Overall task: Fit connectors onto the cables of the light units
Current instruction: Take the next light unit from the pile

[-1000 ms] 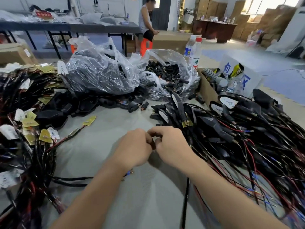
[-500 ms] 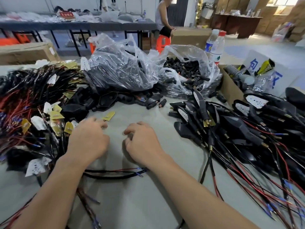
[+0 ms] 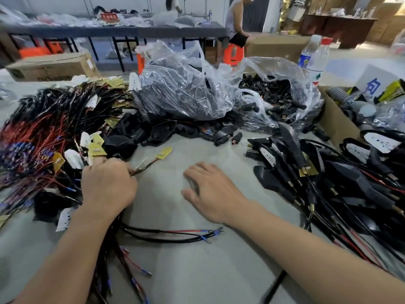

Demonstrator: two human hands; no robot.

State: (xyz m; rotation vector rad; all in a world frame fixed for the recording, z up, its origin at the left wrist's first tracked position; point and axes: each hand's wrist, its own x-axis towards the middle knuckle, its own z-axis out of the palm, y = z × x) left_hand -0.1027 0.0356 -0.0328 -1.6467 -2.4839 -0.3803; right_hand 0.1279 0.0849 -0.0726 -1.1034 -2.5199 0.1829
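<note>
At the left heap of cables (image 3: 43, 132), the left hand (image 3: 108, 187) has left the centre and pinches a fresh cable (image 3: 143, 168) (yellow board (image 3: 164, 152) at its tip); the right hand (image 3: 210, 189), uncurled, lies spread on the table (image 3: 197, 270). Probably the next unit begins; connectors (image 3: 276, 93) wait in the bag (image 3: 285, 69).

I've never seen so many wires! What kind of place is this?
Likely a factory assembly workshop: heaps of wired light units, a plastic bag of black connectors, and cardboard boxes by long worktables.

Head-worn view — forward, downward, near table (image 3: 197, 270)
</note>
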